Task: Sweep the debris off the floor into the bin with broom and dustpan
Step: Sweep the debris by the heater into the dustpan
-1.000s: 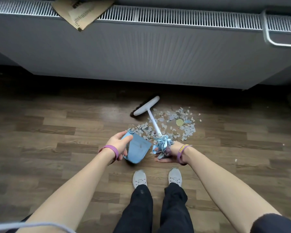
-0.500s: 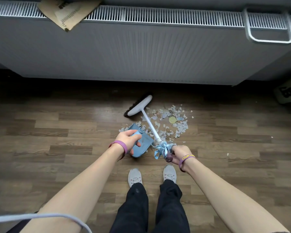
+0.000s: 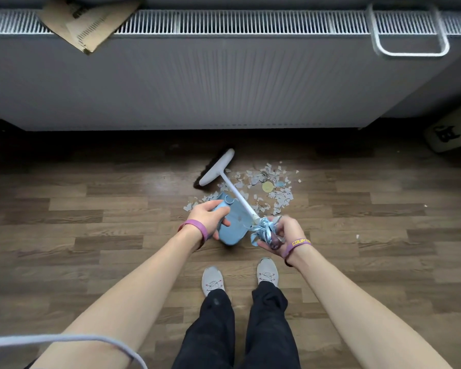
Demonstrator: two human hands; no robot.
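Note:
My left hand (image 3: 207, 214) grips the handle of a light blue dustpan (image 3: 234, 225), held above the wooden floor in front of my feet. My right hand (image 3: 281, 233) grips the top of the white broom handle (image 3: 238, 197), where a blue ribbon (image 3: 261, 230) is tied. The white broom head (image 3: 216, 167) with dark bristles rests on the floor just left of a pile of torn paper debris (image 3: 273, 186) with a round yellow piece in it. No bin shows in this view.
A long white radiator (image 3: 224, 81) runs across the far side, with a cardboard sheet (image 3: 88, 20) on its top left. A pale box with a black print (image 3: 453, 131) sits at the far right. My grey shoes (image 3: 240, 278) stand below the dustpan.
The broom head has stayed left of the debris pile. My left hand shifted its hold on the dustpan handle, and the view has tilted slightly.

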